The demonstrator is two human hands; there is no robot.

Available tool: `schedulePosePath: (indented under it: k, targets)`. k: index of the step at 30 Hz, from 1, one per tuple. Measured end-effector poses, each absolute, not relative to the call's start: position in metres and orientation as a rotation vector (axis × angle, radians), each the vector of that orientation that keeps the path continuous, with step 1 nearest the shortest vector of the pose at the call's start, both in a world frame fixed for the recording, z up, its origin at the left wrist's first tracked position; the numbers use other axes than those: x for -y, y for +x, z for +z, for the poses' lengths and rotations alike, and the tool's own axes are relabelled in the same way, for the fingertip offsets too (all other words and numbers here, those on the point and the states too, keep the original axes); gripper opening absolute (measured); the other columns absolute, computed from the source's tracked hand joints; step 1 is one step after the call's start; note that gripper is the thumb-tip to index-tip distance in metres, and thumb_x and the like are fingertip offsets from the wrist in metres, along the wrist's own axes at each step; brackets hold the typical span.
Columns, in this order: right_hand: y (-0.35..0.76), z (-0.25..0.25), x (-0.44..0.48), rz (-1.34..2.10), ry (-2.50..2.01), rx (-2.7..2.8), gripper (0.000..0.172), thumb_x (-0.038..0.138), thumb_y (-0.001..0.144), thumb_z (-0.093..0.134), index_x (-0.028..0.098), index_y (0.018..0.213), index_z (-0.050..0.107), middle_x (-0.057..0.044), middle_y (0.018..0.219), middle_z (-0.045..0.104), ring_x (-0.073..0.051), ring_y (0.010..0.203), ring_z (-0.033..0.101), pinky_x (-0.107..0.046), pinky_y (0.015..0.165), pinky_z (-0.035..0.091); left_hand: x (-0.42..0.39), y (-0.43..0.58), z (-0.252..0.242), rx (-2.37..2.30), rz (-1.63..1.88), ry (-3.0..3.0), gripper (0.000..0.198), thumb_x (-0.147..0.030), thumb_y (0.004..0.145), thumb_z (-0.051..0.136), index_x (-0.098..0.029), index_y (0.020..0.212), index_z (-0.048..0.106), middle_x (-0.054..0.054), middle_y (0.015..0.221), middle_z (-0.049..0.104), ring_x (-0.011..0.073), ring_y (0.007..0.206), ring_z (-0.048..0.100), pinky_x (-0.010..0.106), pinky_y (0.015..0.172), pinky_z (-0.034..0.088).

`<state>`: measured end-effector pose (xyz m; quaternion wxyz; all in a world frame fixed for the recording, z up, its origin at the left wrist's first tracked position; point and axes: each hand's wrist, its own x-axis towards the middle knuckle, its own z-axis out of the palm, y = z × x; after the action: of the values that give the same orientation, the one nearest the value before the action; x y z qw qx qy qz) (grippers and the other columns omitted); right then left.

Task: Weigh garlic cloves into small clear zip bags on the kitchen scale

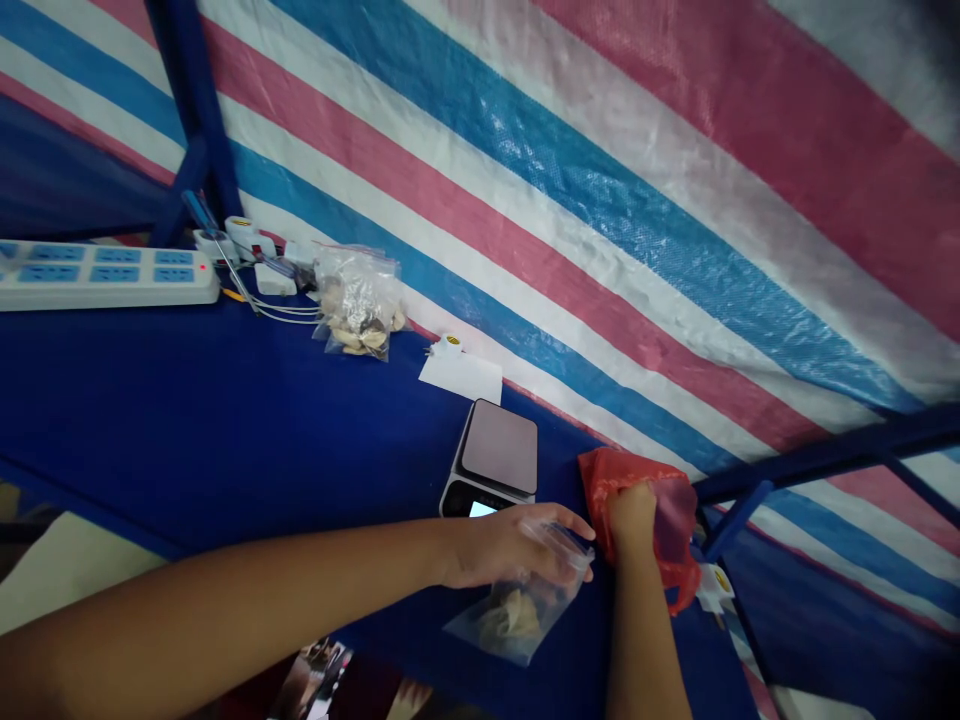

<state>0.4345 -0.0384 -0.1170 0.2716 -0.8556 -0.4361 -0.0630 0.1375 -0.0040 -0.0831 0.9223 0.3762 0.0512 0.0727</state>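
Note:
My left hand holds a clear zip bag by its top edge, its fingers closed round the opening. Pale, dried-looking pieces lie at the bottom of that bag. My right hand reaches into a red plastic bag; its fingers are hidden inside. Just beyond my left hand sits a small digital scale with a lit display and nothing on its plate.
Filled clear bags lie at the back of the blue table. Left of them are a white power strip, cables and a screwdriver. White paper lies behind the scale. Striped sheeting rises behind.

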Motion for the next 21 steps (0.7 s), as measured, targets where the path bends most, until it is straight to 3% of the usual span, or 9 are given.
schedulePosePath:
  k: [3,7,15,21]
  targets:
    - [0.439,-0.108,0.043,-0.191,-2.364,1.044,0.014,0.025,0.068,0.051,0.023,0.055,0.056,-0.020,0.064,0.065,-0.038,0.076,0.066,-0.047,0.072,0.049,0.003,0.137,-0.083,-0.103,0.153,0.770,0.070,-0.031,0.054,0.097,-0.020,0.115,0.064,0.003,0.096,0.071,0.0143,0.084,0.067,0.031,0.080,0.050]
    - [0.446,-0.093,0.055,-0.162,-2.362,0.932,0.011,0.033,0.063,0.054,0.023,0.058,0.058,-0.015,0.060,0.064,-0.036,0.076,0.067,-0.042,0.069,0.049,0.003,0.136,-0.082,-0.105,0.159,0.770,0.066,-0.031,0.056,0.095,-0.021,0.114,0.064,0.003,0.096,0.071,0.0144,0.085,0.067,0.031,0.080,0.049]
    - [0.451,-0.070,0.095,0.079,-2.238,0.865,0.047,0.058,0.059,0.061,0.017,0.079,0.068,-0.009,0.070,0.072,-0.022,0.059,0.063,-0.031,0.054,0.048,0.003,0.134,-0.079,-0.128,0.160,0.786,0.067,-0.032,0.056,0.095,-0.020,0.114,0.064,0.004,0.097,0.070,0.0155,0.086,0.065,0.033,0.083,0.047]
    - [0.437,-0.047,0.114,0.131,-1.964,0.648,0.047,0.046,0.053,0.081,0.015,0.087,0.072,-0.006,0.073,0.073,-0.019,0.061,0.065,-0.026,0.054,0.052,0.002,0.134,-0.076,-0.122,0.215,0.777,0.075,-0.026,0.052,0.097,-0.020,0.117,0.059,0.004,0.103,0.067,0.0188,0.092,0.068,0.038,0.088,0.049]
